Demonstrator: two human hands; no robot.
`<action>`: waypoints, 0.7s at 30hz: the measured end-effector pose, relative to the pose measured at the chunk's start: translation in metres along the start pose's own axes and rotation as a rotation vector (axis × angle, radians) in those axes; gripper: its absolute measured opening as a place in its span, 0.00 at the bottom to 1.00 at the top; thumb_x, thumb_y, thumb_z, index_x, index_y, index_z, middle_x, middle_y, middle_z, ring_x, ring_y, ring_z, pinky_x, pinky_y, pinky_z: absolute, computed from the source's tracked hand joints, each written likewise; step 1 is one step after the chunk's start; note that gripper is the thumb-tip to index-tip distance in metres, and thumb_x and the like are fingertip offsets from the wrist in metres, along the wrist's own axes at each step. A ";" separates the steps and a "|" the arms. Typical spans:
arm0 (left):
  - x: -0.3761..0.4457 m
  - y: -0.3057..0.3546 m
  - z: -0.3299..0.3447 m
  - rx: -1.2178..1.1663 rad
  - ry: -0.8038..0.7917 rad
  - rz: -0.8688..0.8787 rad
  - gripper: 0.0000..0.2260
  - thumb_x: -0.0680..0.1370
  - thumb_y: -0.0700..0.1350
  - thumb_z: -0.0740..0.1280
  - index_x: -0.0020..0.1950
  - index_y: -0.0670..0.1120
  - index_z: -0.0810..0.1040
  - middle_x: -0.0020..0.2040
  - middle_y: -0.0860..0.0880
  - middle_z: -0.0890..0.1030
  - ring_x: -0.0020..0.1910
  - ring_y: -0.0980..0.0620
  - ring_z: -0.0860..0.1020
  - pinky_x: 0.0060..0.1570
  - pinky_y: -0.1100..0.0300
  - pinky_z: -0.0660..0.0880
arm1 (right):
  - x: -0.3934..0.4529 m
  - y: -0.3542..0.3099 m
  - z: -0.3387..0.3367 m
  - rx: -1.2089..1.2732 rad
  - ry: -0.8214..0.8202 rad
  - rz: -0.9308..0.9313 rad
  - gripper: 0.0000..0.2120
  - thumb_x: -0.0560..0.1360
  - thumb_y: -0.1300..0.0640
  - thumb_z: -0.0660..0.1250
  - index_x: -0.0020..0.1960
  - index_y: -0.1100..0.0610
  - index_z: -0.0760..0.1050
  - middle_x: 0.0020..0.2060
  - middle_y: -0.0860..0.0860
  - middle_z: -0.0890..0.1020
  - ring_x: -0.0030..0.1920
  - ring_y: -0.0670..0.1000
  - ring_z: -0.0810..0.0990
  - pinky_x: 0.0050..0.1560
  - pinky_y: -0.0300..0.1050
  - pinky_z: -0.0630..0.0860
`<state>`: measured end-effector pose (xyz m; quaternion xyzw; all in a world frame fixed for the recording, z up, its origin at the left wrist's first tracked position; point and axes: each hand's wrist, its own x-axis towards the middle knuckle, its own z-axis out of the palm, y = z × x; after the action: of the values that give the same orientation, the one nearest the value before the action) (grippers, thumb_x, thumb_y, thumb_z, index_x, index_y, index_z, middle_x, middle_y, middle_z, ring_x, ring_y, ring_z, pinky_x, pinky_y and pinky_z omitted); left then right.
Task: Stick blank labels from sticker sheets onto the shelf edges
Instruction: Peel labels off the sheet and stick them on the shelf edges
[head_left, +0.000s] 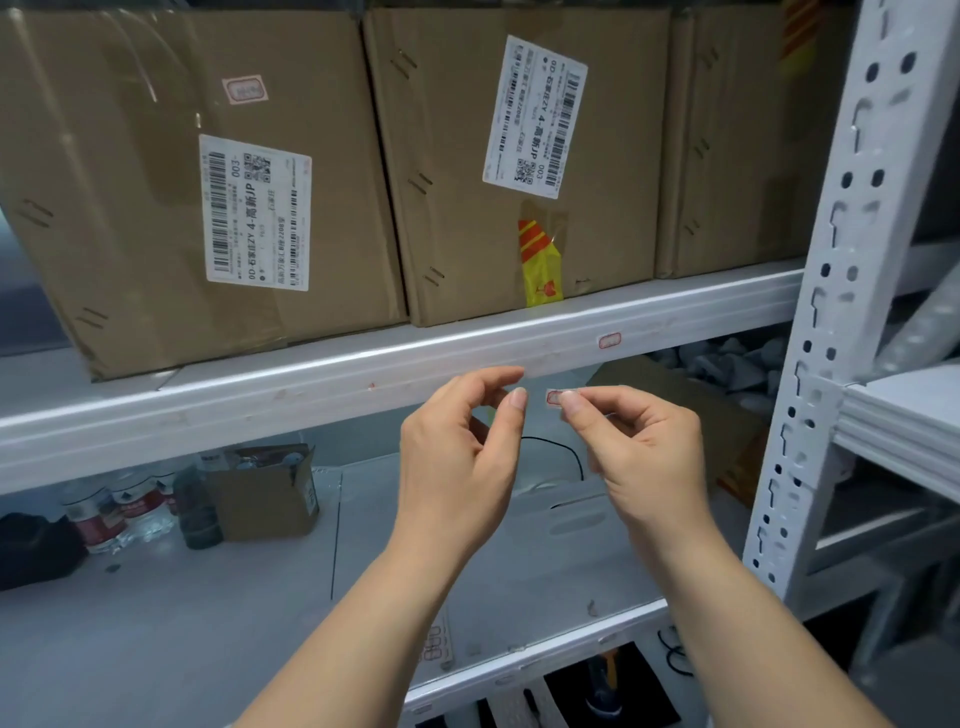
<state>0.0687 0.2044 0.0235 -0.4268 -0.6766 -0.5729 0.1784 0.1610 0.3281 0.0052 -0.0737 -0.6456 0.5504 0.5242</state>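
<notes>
Low in the frame, the white front lip of the lower shelf (524, 662) crosses under the forearms, and a sticker sheet (435, 642) with red-outlined labels lies on it just left of centre. At mid-frame both hands are raised. The right hand (631, 441) pinches a small red-bordered blank label (555, 397) between thumb and forefinger. The left hand (460, 441) is loosely curled just beside it and holds nothing.

On the grey shelf surface at lower left stand plastic bottles (119, 506) and a small open carton (265, 493).

Above the hands runs the white shelf edge (311, 384), already carrying one stuck label (609, 341) right of centre. A perforated white upright (836, 291) stands at right.

Farthest back, cardboard boxes (156, 208) bear barcode shipping labels (255, 213) reading "003" and "4-高新JP".
</notes>
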 end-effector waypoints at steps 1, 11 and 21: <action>0.001 0.001 0.006 0.009 0.003 0.003 0.09 0.80 0.49 0.68 0.59 0.55 0.84 0.46 0.59 0.83 0.31 0.52 0.79 0.34 0.62 0.75 | 0.000 0.000 -0.003 0.006 0.008 -0.002 0.05 0.75 0.58 0.75 0.43 0.49 0.87 0.33 0.43 0.87 0.33 0.41 0.82 0.36 0.31 0.76; 0.006 0.012 0.055 0.053 -0.038 -0.030 0.18 0.81 0.52 0.63 0.69 0.53 0.81 0.50 0.57 0.84 0.32 0.56 0.79 0.40 0.55 0.78 | 0.014 0.010 -0.038 0.047 0.070 0.053 0.02 0.75 0.61 0.76 0.44 0.57 0.88 0.34 0.49 0.87 0.27 0.40 0.77 0.33 0.30 0.72; 0.011 0.023 0.073 0.059 0.013 -0.047 0.15 0.82 0.48 0.65 0.68 0.52 0.82 0.47 0.59 0.84 0.32 0.60 0.75 0.36 0.64 0.70 | 0.022 0.017 -0.046 0.080 0.030 0.033 0.07 0.76 0.62 0.75 0.43 0.52 0.88 0.33 0.46 0.87 0.30 0.40 0.79 0.34 0.29 0.73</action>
<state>0.0982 0.2756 0.0257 -0.4014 -0.7018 -0.5597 0.1818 0.1779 0.3789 -0.0023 -0.0716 -0.6138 0.5832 0.5273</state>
